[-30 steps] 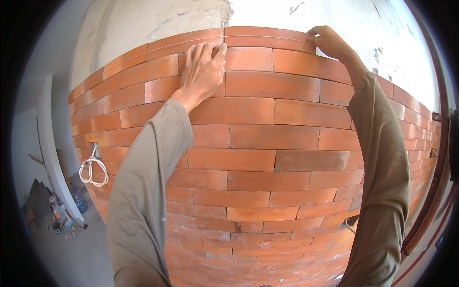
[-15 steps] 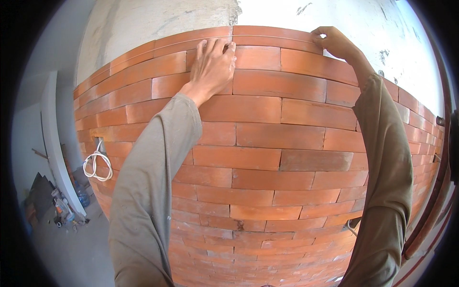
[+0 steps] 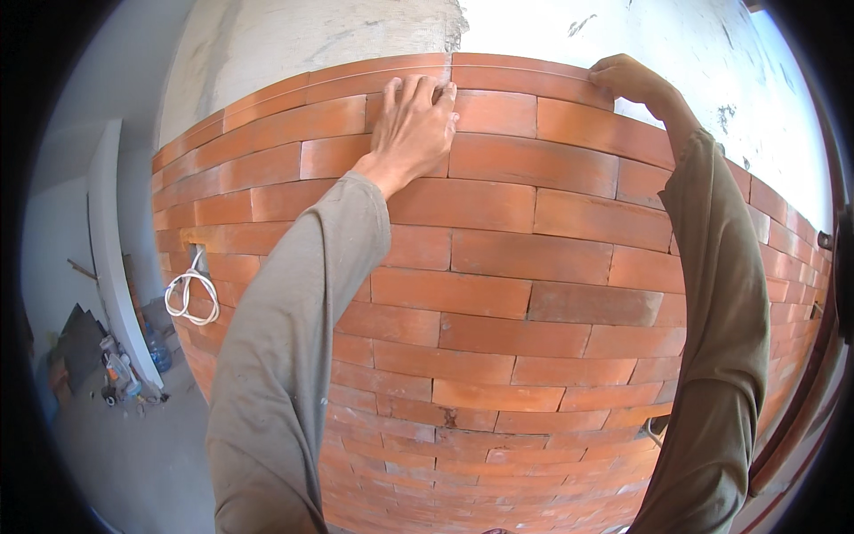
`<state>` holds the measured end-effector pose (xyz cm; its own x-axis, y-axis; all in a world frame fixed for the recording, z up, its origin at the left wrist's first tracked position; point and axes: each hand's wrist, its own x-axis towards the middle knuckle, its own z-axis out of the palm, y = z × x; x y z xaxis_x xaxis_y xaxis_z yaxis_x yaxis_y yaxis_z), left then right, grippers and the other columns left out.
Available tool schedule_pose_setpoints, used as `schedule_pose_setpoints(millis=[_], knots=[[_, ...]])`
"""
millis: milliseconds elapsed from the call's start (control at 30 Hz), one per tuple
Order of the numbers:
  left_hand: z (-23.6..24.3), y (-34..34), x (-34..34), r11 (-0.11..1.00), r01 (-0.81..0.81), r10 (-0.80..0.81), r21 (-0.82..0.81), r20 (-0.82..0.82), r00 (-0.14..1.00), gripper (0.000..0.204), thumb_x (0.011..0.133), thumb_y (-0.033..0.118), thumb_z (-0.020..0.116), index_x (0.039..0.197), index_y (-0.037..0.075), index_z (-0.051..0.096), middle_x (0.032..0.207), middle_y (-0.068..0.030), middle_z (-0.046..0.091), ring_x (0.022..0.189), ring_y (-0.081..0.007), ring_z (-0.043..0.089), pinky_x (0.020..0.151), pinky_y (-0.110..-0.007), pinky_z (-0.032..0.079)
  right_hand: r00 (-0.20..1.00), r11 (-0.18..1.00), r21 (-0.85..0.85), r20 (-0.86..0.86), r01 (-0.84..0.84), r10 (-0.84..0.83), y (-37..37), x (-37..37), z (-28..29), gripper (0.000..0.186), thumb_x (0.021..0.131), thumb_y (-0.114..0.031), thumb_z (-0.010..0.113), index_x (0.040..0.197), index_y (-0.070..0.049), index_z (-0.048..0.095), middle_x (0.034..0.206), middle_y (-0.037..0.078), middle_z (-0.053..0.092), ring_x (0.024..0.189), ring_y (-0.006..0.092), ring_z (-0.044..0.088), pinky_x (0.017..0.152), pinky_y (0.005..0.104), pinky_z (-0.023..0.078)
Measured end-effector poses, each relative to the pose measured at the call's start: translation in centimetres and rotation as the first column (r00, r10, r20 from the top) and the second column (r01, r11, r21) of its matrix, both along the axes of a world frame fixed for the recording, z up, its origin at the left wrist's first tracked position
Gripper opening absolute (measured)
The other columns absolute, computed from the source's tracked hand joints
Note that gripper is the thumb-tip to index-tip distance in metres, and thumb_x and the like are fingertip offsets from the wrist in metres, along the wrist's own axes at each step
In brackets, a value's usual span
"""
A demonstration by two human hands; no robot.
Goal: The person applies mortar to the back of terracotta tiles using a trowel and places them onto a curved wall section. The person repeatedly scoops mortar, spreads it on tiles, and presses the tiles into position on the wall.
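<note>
Orange-red brick tiles (image 3: 490,256) cover the wall below a strip of bare pale plaster (image 3: 311,31). A thin white line (image 3: 363,70) runs along the top course. My left hand (image 3: 414,133) rests on the upper courses near a joint in the middle, fingers slightly bent and apart, touching the tiles without holding one. My right hand (image 3: 636,84) grips the right end of the top tile (image 3: 531,76) between thumb and fingers, with part of the fingertips hidden. Both forearms in olive sleeves reach up from the lower edge.
A coiled white cable (image 3: 190,299) hangs from an opening on the left; another opening (image 3: 656,429) with a wire sits low right. Tools and debris (image 3: 124,378) and a blue water jug (image 3: 158,351) lie on the floor at left. Dark vertical pipes (image 3: 801,409) stand at right.
The view has shifted slightly, so wall and hands appear a little further right. My right hand's fingers stay at the top tile's end; my left hand stays on the tiles.
</note>
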<state>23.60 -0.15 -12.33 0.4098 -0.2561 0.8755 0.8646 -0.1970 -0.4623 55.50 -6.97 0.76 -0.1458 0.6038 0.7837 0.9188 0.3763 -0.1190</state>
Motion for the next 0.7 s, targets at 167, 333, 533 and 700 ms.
schedule_pose_setpoints(millis=[167,333,533,700], knots=[[-0.3,-0.2,-0.1,1.0,0.02,-0.02,-0.023,-0.014,1.0,0.042,0.093,0.026,0.056,0.126,0.0,0.06,0.118,-0.0145,0.056,0.116,-0.0288,0.046,0.105,-0.052,0.031,1.0,0.999,-0.018,-0.011,0.027,-0.027,-0.3,0.4,0.9,0.039,0.09,-0.032,0.06,0.116,-0.002,0.066,0.103,0.008,0.068,0.099,0.0223,0.059,0.092,0.0382,0.044],[-0.6,-0.3,0.1,0.997,0.083,-0.083,-0.006,-0.023,0.996,0.04,0.092,0.026,0.059,0.122,0.0,0.062,0.116,-0.0139,0.056,0.114,-0.029,0.047,0.102,-0.051,0.032,0.978,0.978,0.155,-0.131,-0.141,0.162,-0.6,1.3,-0.2,0.039,0.091,-0.036,0.062,0.116,-0.006,0.067,0.106,0.01,0.068,0.105,0.0227,0.058,0.103,0.0416,0.034],[-2.3,-2.4,2.4,0.971,0.238,-0.236,0.022,-0.084,0.968,0.029,0.086,0.02,0.066,0.11,0.003,0.067,0.112,-0.009,0.06,0.11,-0.0274,0.052,0.096,-0.044,0.037,0.934,0.888,0.314,-0.011,-0.336,0.357,0.0,3.6,1.8,0.035,0.093,-0.031,0.063,0.119,-0.007,0.065,0.109,0.007,0.067,0.108,0.0182,0.056,0.102,0.0378,0.034],[-6.4,-3.2,2.1,0.959,0.271,-0.277,-0.081,-0.074,0.958,0.03,0.084,0.02,0.067,0.109,0.003,0.067,0.111,-0.0106,0.06,0.11,-0.028,0.052,0.095,-0.043,0.038,0.976,0.582,0.784,0.18,-0.216,0.12,-0.2,1.6,0.3,0.022,0.092,-0.013,0.059,0.112,-0.006,0.065,0.106,0.009,0.067,0.103,0.0202,0.061,0.095,0.0333,0.044]])
